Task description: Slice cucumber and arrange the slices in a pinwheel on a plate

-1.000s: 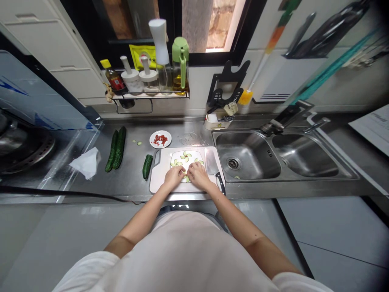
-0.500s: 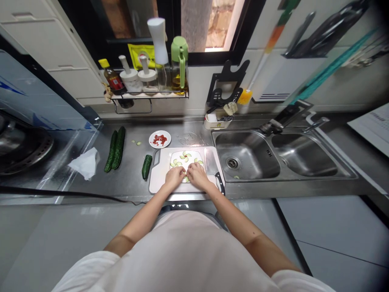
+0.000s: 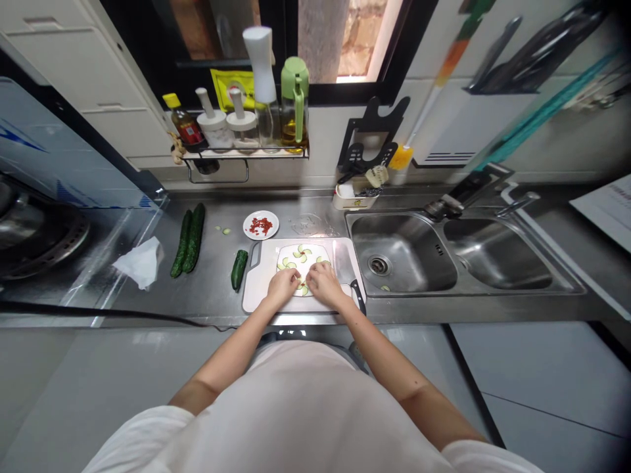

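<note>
Well, from where I stand, both bare hands are bent over the near part of a white plate (image 3: 319, 252), which lies on the pale cutting board (image 3: 257, 284) by the sink (image 3: 404, 279). The left hand (image 3: 284, 285) and the right hand (image 3: 321, 283) sit close together, fingers curled in and tips bunched low among the cucumber slices (image 3: 302, 256); whether either one is pinching a slice or only nudging it I can't tell, since the fingers hide the spot. Those slices rest flat on the plate in little curved clusters, one at the far side, others to the left and right, and one partly covered beneath the fingers. I'd judge each slice next to weightless, wet and slick, bendy but quick to tear, so best taken lightly by the green rim between thumb and fingertip. The plate looks smooth and stiff, and it would be better held by two opposite edges, kept level so nothing slides. Just beyond the board, a small dish (image 3: 275, 226) holds chopped red bits (image 3: 259, 227), probably light and clingy, fit for a fingertip pinch. By the right wrist lies the knife (image 3: 359, 297), safest by its black handle; a cut cucumber (image 3: 239, 270), firm and apt to roll, waits left of the board.
</note>
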Demonstrator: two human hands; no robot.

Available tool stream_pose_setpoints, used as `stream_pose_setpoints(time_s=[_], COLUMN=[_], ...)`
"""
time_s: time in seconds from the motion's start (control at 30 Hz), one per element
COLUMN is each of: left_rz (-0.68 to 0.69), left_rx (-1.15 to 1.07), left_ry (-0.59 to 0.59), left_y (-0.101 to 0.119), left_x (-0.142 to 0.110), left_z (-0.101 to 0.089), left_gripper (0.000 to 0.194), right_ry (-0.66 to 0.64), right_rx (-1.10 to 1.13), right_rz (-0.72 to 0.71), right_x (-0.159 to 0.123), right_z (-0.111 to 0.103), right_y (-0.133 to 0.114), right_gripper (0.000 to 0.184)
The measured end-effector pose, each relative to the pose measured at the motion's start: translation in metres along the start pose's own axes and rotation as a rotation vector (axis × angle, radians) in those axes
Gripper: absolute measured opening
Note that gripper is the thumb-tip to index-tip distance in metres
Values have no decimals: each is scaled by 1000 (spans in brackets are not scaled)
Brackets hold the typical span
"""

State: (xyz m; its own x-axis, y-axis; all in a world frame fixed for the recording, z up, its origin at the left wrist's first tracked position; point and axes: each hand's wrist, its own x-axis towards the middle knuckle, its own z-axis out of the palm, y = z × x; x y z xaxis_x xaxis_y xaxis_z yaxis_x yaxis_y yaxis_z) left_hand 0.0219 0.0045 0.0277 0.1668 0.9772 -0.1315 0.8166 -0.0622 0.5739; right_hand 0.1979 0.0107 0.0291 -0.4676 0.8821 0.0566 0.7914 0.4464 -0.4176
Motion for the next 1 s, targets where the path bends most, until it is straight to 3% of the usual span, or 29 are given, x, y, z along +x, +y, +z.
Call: stream_pose_setpoints(time_s=[0.57, 1.0], left_rz=[-35, -14], left_rx=[29, 42], left_ry=[-41, -2], left_y=[8, 8], left_x=[-2, -4], left_z=[0, 3], left_gripper=[15, 15], right_ry=[-26, 0], right_rx=[-26, -86], right_rz=[-6, 0], right_x=[3, 0], right_z=[8, 10], right_y=[-5, -7], right_gripper=[10, 11])
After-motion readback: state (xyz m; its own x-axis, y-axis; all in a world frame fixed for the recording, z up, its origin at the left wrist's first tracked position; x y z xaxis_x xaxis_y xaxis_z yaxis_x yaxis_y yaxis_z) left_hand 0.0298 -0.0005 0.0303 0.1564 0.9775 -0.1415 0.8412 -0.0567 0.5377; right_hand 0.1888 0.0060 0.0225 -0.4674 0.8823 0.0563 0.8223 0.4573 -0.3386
